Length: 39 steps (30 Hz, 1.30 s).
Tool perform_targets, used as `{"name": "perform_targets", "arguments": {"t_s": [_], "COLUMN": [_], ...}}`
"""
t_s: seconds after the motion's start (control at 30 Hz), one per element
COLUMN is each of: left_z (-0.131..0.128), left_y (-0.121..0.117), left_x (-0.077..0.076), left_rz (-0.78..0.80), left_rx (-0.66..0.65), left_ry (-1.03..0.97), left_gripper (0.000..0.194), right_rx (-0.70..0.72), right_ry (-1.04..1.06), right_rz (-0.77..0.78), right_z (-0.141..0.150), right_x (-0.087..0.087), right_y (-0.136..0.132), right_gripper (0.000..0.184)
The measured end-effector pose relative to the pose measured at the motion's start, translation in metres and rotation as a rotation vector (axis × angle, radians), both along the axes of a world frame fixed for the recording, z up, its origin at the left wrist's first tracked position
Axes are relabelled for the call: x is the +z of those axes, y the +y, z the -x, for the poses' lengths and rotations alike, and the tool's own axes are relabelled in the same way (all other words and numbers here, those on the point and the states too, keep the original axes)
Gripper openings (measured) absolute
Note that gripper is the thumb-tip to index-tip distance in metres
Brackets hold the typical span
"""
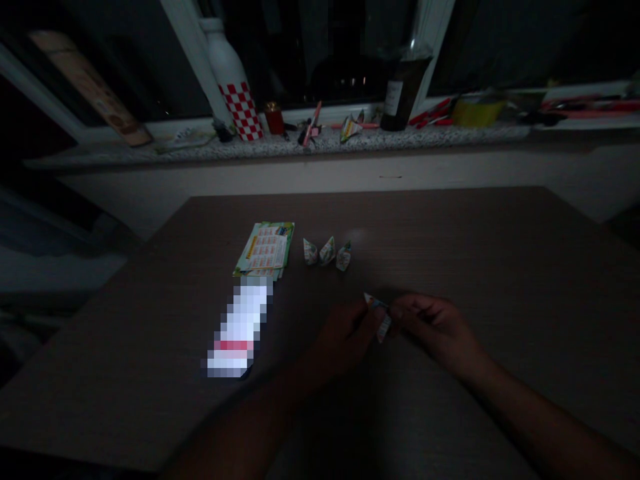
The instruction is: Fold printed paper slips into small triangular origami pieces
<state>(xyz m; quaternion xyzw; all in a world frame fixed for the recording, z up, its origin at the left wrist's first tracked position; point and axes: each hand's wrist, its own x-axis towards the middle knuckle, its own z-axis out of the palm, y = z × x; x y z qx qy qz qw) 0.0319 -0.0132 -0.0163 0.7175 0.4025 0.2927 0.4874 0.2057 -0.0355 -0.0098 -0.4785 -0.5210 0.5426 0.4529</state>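
Note:
A small piece of folded printed paper (384, 328) is held between my two hands, above the table. My left hand (350, 332) pinches it from the left, its thumb lying over the paper. From the other side, my right hand (434, 328) grips the paper's edge between thumb and fingers. Just beyond them, three small folded paper shapes (327, 251) stand in a row. To their left lies a stack of printed calendar sheets (267, 248), green with white grids. The dim light hides the finer folds.
A lit phone (237, 328), its screen blurred out, lies below the sheets on the brown table (450, 233). Along the granite windowsill (280, 151) stand a white bottle with red checks (240, 107), a dark bottle (400, 93), a leaning tube (93, 87) and a yellow container (477, 112).

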Motion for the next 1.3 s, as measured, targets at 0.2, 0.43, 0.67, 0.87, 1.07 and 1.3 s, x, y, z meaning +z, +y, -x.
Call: {"name": "perform_targets", "arguments": {"t_s": [0.2,0.43,0.67,0.87,1.07,1.3], "left_z": [-0.006,-0.002,0.0,-0.002,-0.002,0.0], "left_y": [-0.002,0.0,-0.002,-0.003,-0.002,-0.002], "left_x": [0.005,0.002,0.0,0.006,0.003,-0.002], "left_rz": [-0.209,-0.007,0.026,-0.015,-0.028,0.078], "left_rx": [0.001,-0.028,0.0,-0.03,-0.012,0.04], "left_ry": [0.161,-0.044,-0.106,-0.109,-0.104,-0.278], "left_gripper": [0.036,0.041,0.04,0.035,0.036,0.028], "right_rx": [-0.118,-0.004,0.185,0.224,0.208,0.192], "right_ry": [-0.113,0.176,0.584,0.658,0.626,0.611], "right_rz": [-0.094,0.108,0.351,0.368,0.358,0.323], "right_z": [0.006,0.001,0.0,0.0,0.001,0.0], "right_x": [0.003,-0.003,-0.008,-0.009,-0.01,-0.013], "right_y": [-0.004,0.002,0.005,0.004,0.005,0.005], "right_gripper": [0.024,0.025,0.016,0.014,0.014,0.014]}}
